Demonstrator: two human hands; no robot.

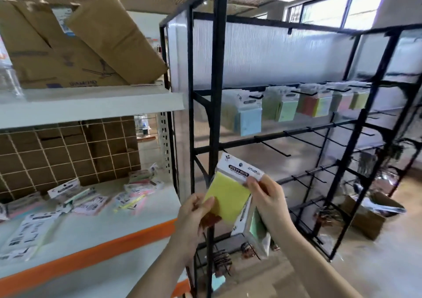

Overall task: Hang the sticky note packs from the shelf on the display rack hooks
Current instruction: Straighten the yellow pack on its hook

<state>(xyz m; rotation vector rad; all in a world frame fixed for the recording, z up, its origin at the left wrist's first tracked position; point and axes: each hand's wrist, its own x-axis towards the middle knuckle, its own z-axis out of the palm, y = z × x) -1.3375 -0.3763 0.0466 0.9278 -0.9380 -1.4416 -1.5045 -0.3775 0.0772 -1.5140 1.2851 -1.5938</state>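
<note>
Nearest the camera, both hands held a yellow sticky note pack in front of the black display rack. The left hand pinched the pack's lower left corner between thumb and fingers; the right hand pinched the white header card at the upper right while its lower fingers also curled round further packs, one showing green, which hung beneath its palm. The yellow pack was tilted, its header pointing up toward the rack, and touched no hook. To the left of the hands, the shelf carried many loose packs lying flat and scattered, so a large supply remained to be hung. Beyond the hands, the nearest row of hooks stood bare, as did the rows below it. Farther up and back, one row of hooks bore hung packs in blue, green, red and yellow, so that row appeared filled. By this evidence the task was judged to be under way, with roughly one row done and several rows outstanding.
</note>
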